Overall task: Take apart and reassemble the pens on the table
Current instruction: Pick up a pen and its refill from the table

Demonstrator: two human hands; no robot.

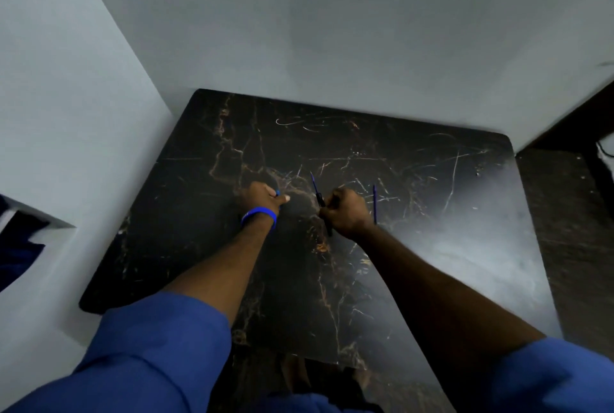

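My right hand [347, 211] is closed around a dark pen [319, 199] whose thin blue tip points away from me, up and to the left. My left hand [264, 197], with a blue wristband, is closed on a small blue pen part [277, 193] that peeks out beside the thumb. A second thin blue pen piece [374, 203] lies on the black marble table [432, 246] just right of my right hand. Both hands rest low over the middle of the table, a hand's width apart.
The table sits in a corner, with pale walls [299, 30] behind and to the left. A dark wooden surface [571, 230] adjoins its right edge. Blue sleeves cover my upper arms near the bottom of the view.
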